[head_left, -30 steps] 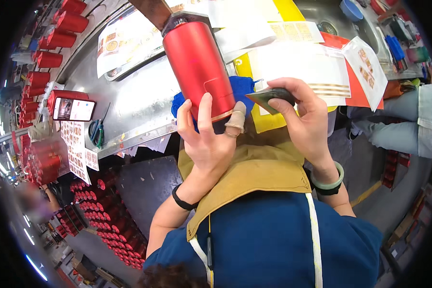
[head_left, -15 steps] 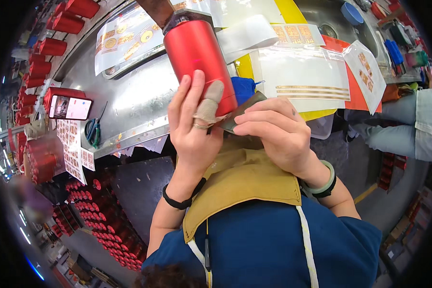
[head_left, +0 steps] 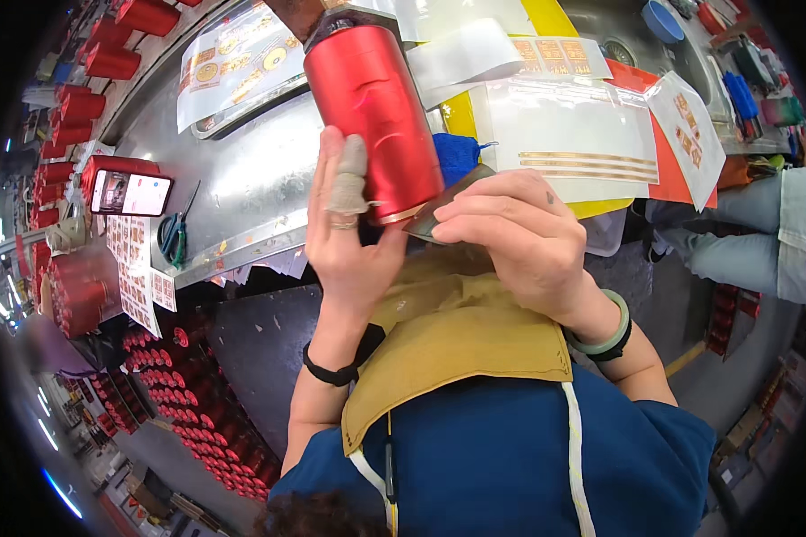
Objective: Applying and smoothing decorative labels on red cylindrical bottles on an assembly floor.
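Observation:
A glossy red metal cylinder [head_left: 376, 116] lies tilted in front of me, its far end against a dark metal fixture [head_left: 345, 18]. My left hand [head_left: 354, 237] grips its near left side, fingers along the wall and thumb by the near rim. Tan wrapping covers one of its fingers. A narrow gold-coloured band [head_left: 399, 216] shows at the near rim. My right hand [head_left: 519, 233] pinches a thin, dark flat scraper-like sheet [head_left: 461, 192], its edge close to that rim. Whether the sheet touches the cylinder I cannot tell.
Gold strips [head_left: 591, 166] lie on white sheets to the right, near a blue cloth [head_left: 457, 157]. A phone [head_left: 132, 193] and scissors [head_left: 175, 237] are at the left. Several red cylinders [head_left: 112, 61] line the far left. A person's legs [head_left: 734, 237] stand at the right.
My left hand has slid off the cylinder's top face to its left side. The cylinder has turned, and dents or reflections now show on it. My right hand stays near the rim.

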Action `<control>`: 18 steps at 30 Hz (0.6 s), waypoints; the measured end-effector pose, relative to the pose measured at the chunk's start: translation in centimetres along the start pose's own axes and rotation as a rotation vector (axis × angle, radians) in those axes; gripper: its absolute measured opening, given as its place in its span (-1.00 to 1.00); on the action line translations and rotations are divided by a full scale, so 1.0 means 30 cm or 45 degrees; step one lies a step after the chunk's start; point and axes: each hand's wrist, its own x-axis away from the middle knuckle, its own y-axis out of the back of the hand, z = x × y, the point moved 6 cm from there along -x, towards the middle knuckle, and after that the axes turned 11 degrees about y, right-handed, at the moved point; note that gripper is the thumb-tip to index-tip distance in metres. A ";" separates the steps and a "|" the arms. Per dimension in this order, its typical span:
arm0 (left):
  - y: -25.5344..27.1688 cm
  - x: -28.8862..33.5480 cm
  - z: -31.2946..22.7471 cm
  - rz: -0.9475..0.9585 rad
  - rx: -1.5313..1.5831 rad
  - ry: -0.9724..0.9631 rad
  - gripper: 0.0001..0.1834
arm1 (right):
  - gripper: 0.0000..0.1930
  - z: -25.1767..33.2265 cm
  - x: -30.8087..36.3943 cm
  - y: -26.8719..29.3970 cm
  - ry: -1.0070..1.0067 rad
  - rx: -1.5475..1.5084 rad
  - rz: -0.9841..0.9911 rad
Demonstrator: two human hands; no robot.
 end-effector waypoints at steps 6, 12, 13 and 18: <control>0.002 0.007 0.000 0.065 -0.020 0.141 -0.13 | -0.77 -0.006 -0.004 0.005 -0.067 -0.012 0.007; -0.006 -0.007 -0.018 0.087 0.004 0.031 -0.13 | -0.77 -0.011 -0.003 0.003 -0.024 -0.031 0.014; -0.002 0.017 -0.003 0.091 0.004 0.027 -0.13 | -0.77 -0.013 -0.003 0.005 -0.026 -0.028 0.010; 0.012 0.019 0.005 0.087 0.058 0.250 -0.13 | -0.77 -0.013 -0.011 0.004 -0.021 -0.019 0.014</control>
